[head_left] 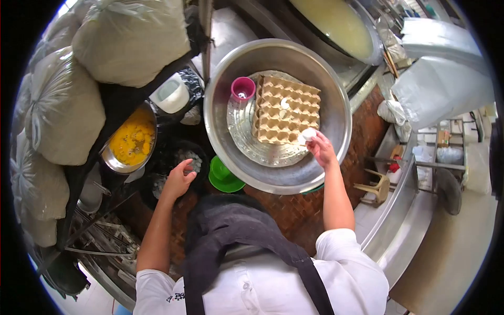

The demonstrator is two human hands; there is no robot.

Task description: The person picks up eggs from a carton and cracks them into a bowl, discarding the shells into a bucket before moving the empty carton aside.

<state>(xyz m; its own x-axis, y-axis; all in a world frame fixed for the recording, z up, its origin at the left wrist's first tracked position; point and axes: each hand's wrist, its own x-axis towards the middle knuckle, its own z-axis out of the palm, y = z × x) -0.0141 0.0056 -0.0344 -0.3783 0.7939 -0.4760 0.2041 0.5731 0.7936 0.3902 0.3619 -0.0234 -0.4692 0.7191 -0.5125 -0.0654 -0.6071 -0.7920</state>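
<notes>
My right hand pinches a white egg in its fingertips, over the front right corner of a stack of cardboard egg trays. The stack lies in a wide steel basin, and a few small white pieces rest in the middle of the top tray. A pink cup stands beside the trays. Lower on the left, my left hand hangs with fingers apart and holds nothing. Beneath it is a dark bag with eggshells in it.
A steel bowl of broken eggs sits at the left, below filled plastic bags. A green plastic container is near the basin's front. Behind stands a large pan of pale liquid. A small stool is at the right.
</notes>
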